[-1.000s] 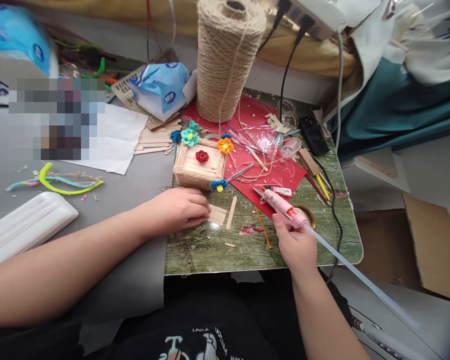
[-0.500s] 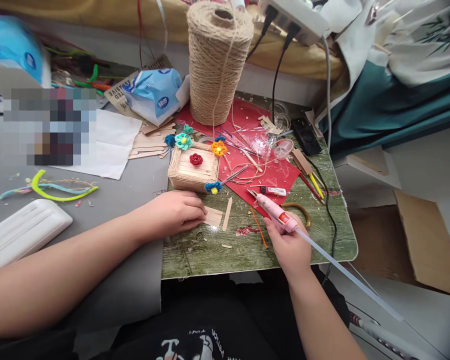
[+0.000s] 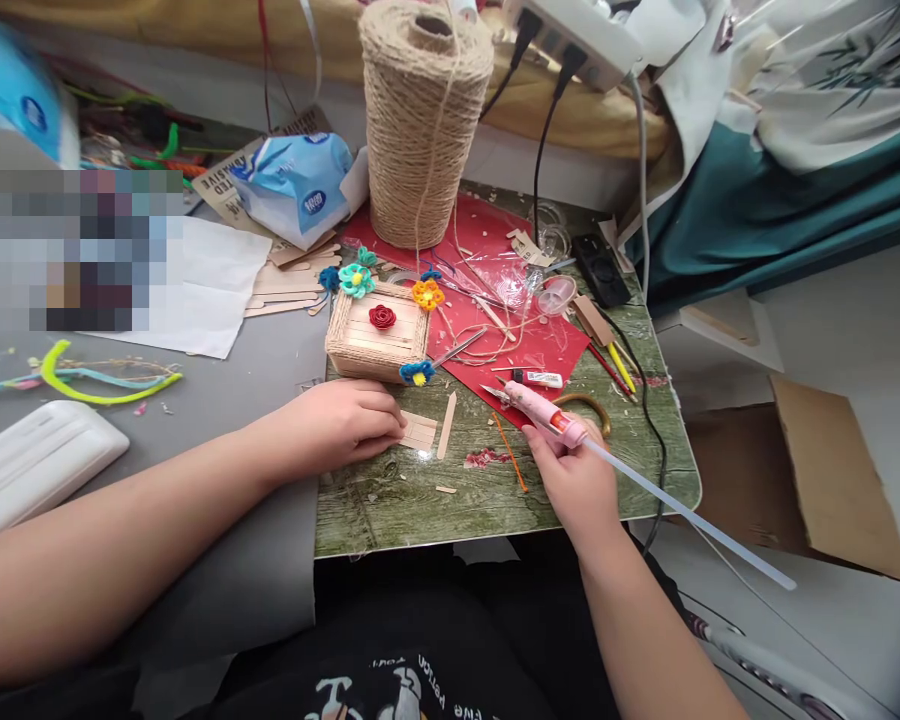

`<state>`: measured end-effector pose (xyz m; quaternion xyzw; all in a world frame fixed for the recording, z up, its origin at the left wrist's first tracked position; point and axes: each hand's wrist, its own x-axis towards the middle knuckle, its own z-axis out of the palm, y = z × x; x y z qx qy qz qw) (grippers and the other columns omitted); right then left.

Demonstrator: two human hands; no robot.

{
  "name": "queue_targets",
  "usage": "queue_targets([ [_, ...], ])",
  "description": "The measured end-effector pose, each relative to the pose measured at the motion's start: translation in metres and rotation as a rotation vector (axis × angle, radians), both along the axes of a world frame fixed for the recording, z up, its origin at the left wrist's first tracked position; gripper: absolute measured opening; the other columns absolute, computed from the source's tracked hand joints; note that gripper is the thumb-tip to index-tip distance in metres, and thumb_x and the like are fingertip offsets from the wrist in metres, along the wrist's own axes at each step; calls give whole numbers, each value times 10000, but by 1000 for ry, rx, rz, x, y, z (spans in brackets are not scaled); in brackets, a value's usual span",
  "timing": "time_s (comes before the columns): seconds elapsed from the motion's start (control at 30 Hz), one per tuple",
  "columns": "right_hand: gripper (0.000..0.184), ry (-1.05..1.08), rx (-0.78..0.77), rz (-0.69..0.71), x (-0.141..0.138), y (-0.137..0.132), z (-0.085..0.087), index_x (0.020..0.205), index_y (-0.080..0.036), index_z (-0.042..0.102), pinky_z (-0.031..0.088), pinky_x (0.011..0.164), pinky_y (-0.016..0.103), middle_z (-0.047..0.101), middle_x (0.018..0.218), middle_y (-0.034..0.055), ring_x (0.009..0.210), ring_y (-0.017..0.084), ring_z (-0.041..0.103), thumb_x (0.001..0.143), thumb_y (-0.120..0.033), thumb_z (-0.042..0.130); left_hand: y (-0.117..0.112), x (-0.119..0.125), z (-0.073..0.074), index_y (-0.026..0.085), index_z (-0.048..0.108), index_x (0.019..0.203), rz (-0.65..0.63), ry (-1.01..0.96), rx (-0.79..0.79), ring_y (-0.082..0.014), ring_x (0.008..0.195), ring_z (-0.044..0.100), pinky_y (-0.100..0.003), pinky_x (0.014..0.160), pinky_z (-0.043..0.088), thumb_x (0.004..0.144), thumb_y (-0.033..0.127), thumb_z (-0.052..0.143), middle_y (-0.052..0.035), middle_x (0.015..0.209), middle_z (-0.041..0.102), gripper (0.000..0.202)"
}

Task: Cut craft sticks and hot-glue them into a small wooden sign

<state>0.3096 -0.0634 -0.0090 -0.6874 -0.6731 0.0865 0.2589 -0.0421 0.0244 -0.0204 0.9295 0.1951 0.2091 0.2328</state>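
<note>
My right hand [image 3: 581,485] is wrapped round a pink hot glue gun [image 3: 541,408], its nozzle pointing up and left. A long translucent glue stick [image 3: 690,513] trails from the gun's back end. With curled fingers my left hand [image 3: 352,425] grips the left end of a small panel of craft sticks [image 3: 419,432], which lies flat on the table. Beside the panel is a loose craft stick [image 3: 447,426] with a pointed tip. Just beyond my left hand stands a twine-edged wooden box [image 3: 379,345], with a red rose [image 3: 382,317] on top and coloured flowers at its corners.
A tall twine spool [image 3: 427,130] stands behind the box, on red paper [image 3: 547,340] scattered with scraps. Scissors [image 3: 592,405] lie beneath the glue gun. Black cable [image 3: 649,440] runs along the table's right side. A white case [image 3: 52,460] lies at the left.
The whole view has shifted slightly, so things appear a little further left. The glue gun's rear and glue stick have tilted up a little; both hands keep their holds.
</note>
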Motion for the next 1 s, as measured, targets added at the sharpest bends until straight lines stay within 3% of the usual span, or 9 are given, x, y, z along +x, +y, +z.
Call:
queue_targets([
  [0.07, 300, 11, -17, -18, 1, 1, 0, 837, -227, 612, 481, 877, 419, 630, 867, 38, 892, 257, 594, 989, -485, 638, 0, 0, 0, 213, 749, 1049, -4, -1, 1, -179, 953, 738, -287, 835, 580, 1035, 263, 597, -49, 1083, 792, 160],
  [0.23, 391, 157, 25, -100, 4, -14, -3, 1152, -213, 659, 508, 953, 470, 661, 1116, 86, 1056, 289, 629, 883, -471, 777, 0, 2, 2, 208, 741, 1034, 11, -8, 0, -172, 931, 738, -280, 823, 581, 1041, 267, 589, -46, 1067, 791, 164],
  [0.33, 263, 252, 239, -205, -9, -37, -1, 1076, -217, 621, 544, 859, 427, 614, 1015, 57, 954, 249, 636, 907, -371, 753, 1, 1, 2, 210, 744, 1033, -6, -5, 6, -177, 953, 737, -288, 836, 581, 1042, 273, 588, -50, 1074, 791, 169],
  [0.4, 134, 258, 331, -98, -28, -48, 4, 1007, -231, 613, 548, 866, 433, 608, 979, 50, 942, 244, 644, 927, -265, 716, 1, 1, 1, 214, 749, 1036, -25, -2, 6, -178, 960, 736, -292, 844, 581, 1038, 270, 594, -50, 1077, 791, 164],
  [0.5, 300, 68, 101, 300, -60, -49, 14, 1255, -232, 641, 522, 1012, 497, 713, 1179, 109, 1140, 291, 663, 959, -202, 674, 1, 0, 0, 212, 753, 1047, -11, -2, 1, -172, 947, 738, -285, 849, 583, 1030, 259, 604, -52, 1075, 790, 158],
  [0.63, 467, -133, -42, 506, -81, -36, 15, 1507, -198, 511, 418, 1180, 566, 602, 1530, 138, 1448, 330, 514, 1042, -206, 558, 1, 0, 0, 207, 757, 1048, 0, -1, 7, -173, 945, 740, -286, 860, 586, 1020, 251, 613, -58, 1075, 789, 153],
  [0.77, 426, -106, -56, 543, -78, -40, 7, 1426, -258, 600, 417, 1192, 592, 702, 1406, 83, 1346, 312, 606, 1014, -152, 577, 1, 1, 1, 212, 759, 1046, -22, -9, -4, -181, 955, 740, -287, 857, 586, 1013, 252, 621, -63, 1059, 792, 147],
  [0.87, 421, -13, -61, 476, -77, -38, 8, 1399, -274, 626, 478, 1138, 604, 716, 1333, 106, 1262, 328, 644, 987, -188, 634, 1, 0, 1, 216, 758, 1052, -12, -15, -14, -181, 952, 741, -285, 850, 585, 1011, 249, 622, -65, 1055, 795, 146],
  [1.0, 626, 18, -182, 460, -79, -12, 20, 1500, -224, 546, 495, 1144, 603, 630, 1443, 161, 1355, 364, 571, 918, -272, 770, 0, 0, 2, 209, 752, 1051, 2, -1, -12, -179, 945, 739, -287, 855, 581, 1020, 251, 613, -64, 1071, 794, 149],
])
